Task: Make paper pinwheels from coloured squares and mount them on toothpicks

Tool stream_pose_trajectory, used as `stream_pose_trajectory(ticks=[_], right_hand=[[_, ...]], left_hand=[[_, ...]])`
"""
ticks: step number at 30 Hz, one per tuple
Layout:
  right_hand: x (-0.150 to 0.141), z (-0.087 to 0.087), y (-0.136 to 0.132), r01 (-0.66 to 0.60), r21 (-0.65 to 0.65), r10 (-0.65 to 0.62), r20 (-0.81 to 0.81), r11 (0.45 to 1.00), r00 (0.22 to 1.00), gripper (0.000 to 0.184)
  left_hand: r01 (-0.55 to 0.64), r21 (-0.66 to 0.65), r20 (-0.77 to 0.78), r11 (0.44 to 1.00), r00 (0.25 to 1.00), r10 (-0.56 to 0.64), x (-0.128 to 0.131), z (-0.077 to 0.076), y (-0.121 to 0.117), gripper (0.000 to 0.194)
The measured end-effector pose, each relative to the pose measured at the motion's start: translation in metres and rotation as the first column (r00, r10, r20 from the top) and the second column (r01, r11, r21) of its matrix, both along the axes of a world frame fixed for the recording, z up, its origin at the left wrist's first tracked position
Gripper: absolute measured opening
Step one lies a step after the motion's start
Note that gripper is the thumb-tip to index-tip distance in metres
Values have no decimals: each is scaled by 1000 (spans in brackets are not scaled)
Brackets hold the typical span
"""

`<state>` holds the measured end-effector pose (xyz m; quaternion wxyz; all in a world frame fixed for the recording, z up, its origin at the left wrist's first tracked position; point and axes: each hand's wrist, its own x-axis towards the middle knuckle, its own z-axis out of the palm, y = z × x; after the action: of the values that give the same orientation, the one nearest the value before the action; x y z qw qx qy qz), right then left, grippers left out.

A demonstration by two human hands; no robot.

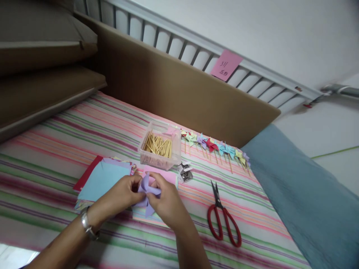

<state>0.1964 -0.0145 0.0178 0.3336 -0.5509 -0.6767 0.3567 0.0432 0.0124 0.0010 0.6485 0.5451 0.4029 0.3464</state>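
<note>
Between my two hands is a purple paper pinwheel [146, 189], its blades folded in toward the middle. My left hand [127, 192], with a silver bracelet at the wrist, pinches its left side. On the right, my right hand [165, 198] grips the folded blades between thumb and fingers. Below the hands lies a stack of pale and pink paper sheets [165, 176], partly covered. Beside my left forearm is another stack of coloured paper squares [108, 177], light blue on top with red showing at the edge.
A clear plastic box [171, 163] of thin golden sticks [158, 145] stands behind my hands. Small bags of dark pieces [185, 175] lie near it. Red-handled scissors [218, 203] rest at the right. Finished pinwheels [211, 145] line the back, before a brown board [174, 82].
</note>
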Motion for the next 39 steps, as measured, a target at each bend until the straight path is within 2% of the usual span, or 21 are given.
stream_pose_trajectory(ticks=[3, 6, 9, 11, 13, 17, 21, 28, 32, 36, 39], right_hand=[[4, -3, 6, 67, -99, -84, -176, 993, 981, 48], [6, -5, 12, 134, -206, -208, -392, 969, 896, 47], [5, -7, 16, 176, -263, -297, -549, 949, 782, 47], [2, -9, 17, 206, -270, -331, -596, 941, 731, 49], [-3, -11, 17, 238, -259, -350, -613, 936, 708, 50], [-13, -16, 17, 271, -254, -371, -626, 928, 686, 50], [-20, -19, 16, 299, -254, -392, -639, 920, 662, 48], [-24, -26, 15, 311, -240, -391, -641, 920, 661, 44], [-24, -27, 15, 286, -235, -369, -648, 929, 666, 41], [-23, -24, 14, 204, -213, -294, -645, 955, 706, 37], [-21, -22, 12, 159, -203, -254, -635, 966, 730, 43]], left_hand=[[-104, -9, 20, 995, 994, 104, -1, 6, 0, 26], [-217, -115, 94, 969, 969, 228, -2, 12, -2, 41], [-151, -244, 226, 958, 952, 208, 3, 14, -6, 32], [-110, -262, 266, 959, 947, 182, 10, 11, -8, 26], [-123, -262, 279, 957, 940, 197, 17, 6, -9, 26], [-195, -296, 303, 935, 909, 286, 25, -5, -10, 29], [-258, -323, 270, 910, 897, 351, 24, -9, -8, 32], [-265, -374, 288, 889, 877, 383, 23, -10, -8, 29], [-275, -374, 305, 886, 866, 397, 23, -9, -8, 27], [-307, -372, 283, 876, 861, 422, 19, -6, -6, 27], [-337, -355, 277, 872, 853, 442, 12, 0, -4, 24]])
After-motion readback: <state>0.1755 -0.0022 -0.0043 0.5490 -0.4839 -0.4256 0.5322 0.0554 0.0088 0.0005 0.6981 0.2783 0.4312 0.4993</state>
